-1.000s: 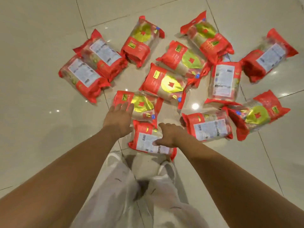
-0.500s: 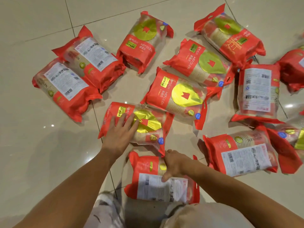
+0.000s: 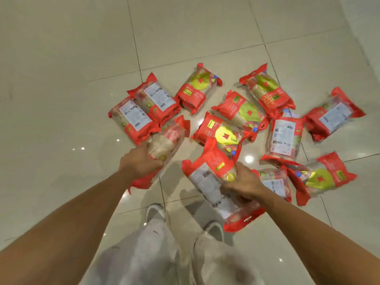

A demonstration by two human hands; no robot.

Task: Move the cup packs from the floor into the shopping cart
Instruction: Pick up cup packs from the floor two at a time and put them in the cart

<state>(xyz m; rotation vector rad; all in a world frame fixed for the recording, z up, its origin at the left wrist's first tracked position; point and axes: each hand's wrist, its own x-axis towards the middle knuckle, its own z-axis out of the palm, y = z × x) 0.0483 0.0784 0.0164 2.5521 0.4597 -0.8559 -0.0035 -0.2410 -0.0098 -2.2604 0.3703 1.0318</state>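
Two cup packs lifted, none yet seen in a cart

One pack (image 3: 164,145) is gripped by the left hand (image 3: 139,161) and a second pack (image 3: 213,182) is clasped by the right hand (image 3: 242,184), fingers closed around each, both raised off the floor (image 3: 61,79). Ten more packs are left lying beyond the right-hand pack, one (image 3: 222,132) just behind it. No shopping cart is visible, so the job is judged barely begun.

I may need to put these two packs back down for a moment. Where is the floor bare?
Bare tile lies left of the left hand and its pack, beyond the label-up pack. More lies above the top row, past the upper middle pack. Around the right hand packs crowd and overlap.
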